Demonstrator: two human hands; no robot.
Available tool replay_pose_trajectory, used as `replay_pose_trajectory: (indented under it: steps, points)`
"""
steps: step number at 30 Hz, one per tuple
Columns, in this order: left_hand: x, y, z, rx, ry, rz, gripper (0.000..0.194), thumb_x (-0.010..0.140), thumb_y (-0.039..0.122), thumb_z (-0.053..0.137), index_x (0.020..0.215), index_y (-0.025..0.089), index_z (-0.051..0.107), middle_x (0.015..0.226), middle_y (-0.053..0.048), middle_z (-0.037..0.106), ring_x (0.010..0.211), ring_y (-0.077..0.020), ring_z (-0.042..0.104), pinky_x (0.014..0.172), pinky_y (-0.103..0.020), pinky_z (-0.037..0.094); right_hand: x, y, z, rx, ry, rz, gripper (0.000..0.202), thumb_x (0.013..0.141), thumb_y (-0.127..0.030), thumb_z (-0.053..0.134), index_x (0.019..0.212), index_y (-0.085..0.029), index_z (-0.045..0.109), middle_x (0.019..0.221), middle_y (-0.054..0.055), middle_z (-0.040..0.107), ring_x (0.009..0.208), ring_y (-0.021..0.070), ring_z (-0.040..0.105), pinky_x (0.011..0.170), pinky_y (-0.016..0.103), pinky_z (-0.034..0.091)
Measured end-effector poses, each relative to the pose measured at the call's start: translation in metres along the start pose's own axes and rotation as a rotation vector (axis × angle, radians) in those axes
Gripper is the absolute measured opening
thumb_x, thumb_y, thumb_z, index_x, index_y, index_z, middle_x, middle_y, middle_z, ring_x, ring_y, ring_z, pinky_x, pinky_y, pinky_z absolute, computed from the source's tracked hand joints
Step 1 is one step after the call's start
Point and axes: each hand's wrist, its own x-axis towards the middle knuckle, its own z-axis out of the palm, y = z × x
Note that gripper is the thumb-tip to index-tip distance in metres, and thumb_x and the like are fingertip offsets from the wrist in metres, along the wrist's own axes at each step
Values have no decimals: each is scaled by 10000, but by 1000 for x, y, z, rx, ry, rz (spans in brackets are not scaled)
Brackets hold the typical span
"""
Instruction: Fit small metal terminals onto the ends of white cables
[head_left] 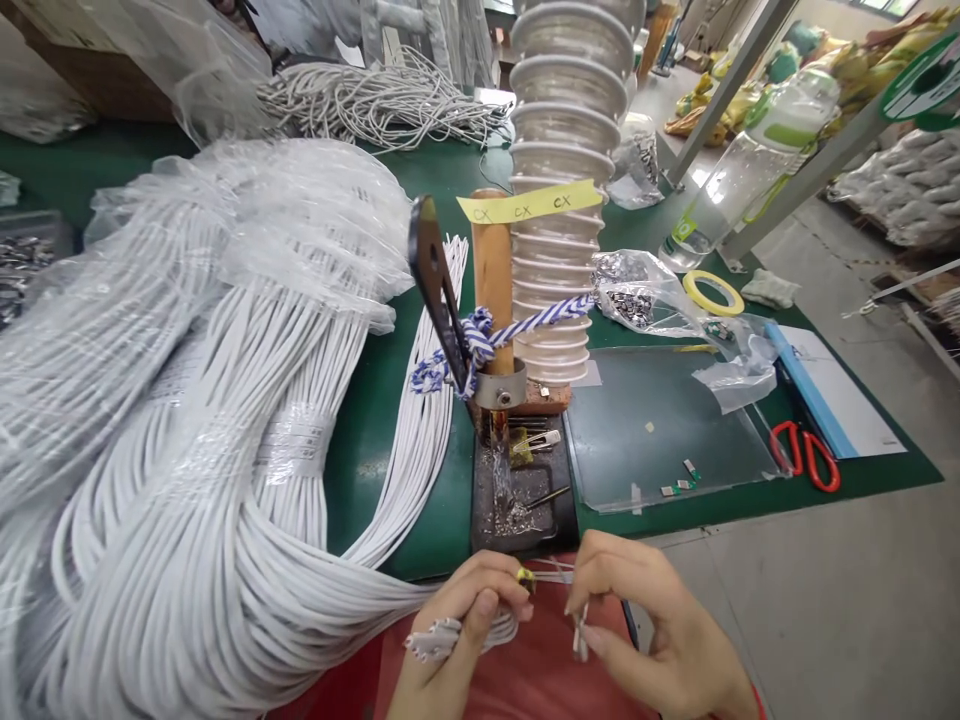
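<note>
My left hand is closed around a bundle of white cables; their cut ends stick out beside the thumb. At its fingertips is a small yellow-and-dark piece, with thin pale strands running from it toward my right hand. My right hand pinches a small whitish, metallic piece between thumb and fingers; its exact kind is too small to tell. Just beyond both hands stands a soldering iron with a wooden handle, held upright, tip down over a dark tray.
A clear ribbed hose rises behind the iron. Large white cable bundles cover the left. To the right are a clear mat with several small green-and-metal connectors, red-handled scissors, yellow tape and a bottle.
</note>
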Motion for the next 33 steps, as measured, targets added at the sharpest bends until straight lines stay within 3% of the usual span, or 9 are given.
replay_pose_trajectory:
  steps: [3,5,7,12,17,20,26,29,33]
  points:
    - [-4,-2,7,-164,-25,-166,499,910,585,578,633,175,639,602,5,584,485,-107,477,502,-212,407,-4,-8,-8,-135,17,6,185,781,-55,552,850,-223,582,722,4,592,664,174,558,617,264,456]
    - [-5,-3,11,-202,-58,-262,508,878,614,608,632,169,625,544,43,483,454,-86,371,462,-197,325,-3,-11,-3,-195,34,8,184,816,-45,551,834,-224,590,712,-1,592,651,166,564,598,250,453]
    - [-6,-4,14,-174,-114,-286,505,836,637,647,645,169,655,555,35,480,527,-115,434,532,-214,395,1,-11,7,-198,29,19,156,871,-72,568,845,-217,619,708,1,593,640,162,571,583,245,448]
    - [-10,-5,13,-126,-210,-314,542,759,698,679,890,179,763,886,-79,725,784,-229,641,817,-344,538,10,-3,34,-74,24,15,114,928,-165,609,844,-192,681,699,9,605,642,162,584,583,243,448]
    - [-8,3,2,-15,-303,-210,423,874,559,638,958,167,776,890,-91,753,888,-274,678,872,-372,546,14,-2,36,19,67,20,143,895,-139,595,781,-185,668,654,-4,580,595,146,547,552,238,424]
    - [-2,8,0,44,-353,-181,398,889,542,620,907,179,783,823,-79,753,831,-266,690,823,-350,565,17,-3,37,28,55,20,150,915,-231,626,785,-185,684,646,-4,577,588,146,550,544,239,428]
    - [4,25,2,113,-437,-213,381,916,525,585,885,196,775,825,-69,749,825,-262,683,778,-318,557,21,0,39,8,40,-64,385,1006,-408,544,696,-204,646,551,-22,535,520,138,514,500,245,399]
    - [5,30,-5,202,-435,-160,400,953,513,531,838,204,757,774,-48,730,758,-231,666,735,-280,536,21,3,33,27,74,-35,357,996,-380,564,698,-199,644,550,-22,541,507,133,493,490,244,386]
    - [12,31,-19,287,-373,17,444,990,476,468,731,199,699,666,-19,677,617,-174,596,635,-236,482,24,7,30,114,127,28,275,947,-355,643,728,-194,681,597,-11,573,538,136,484,510,249,380]
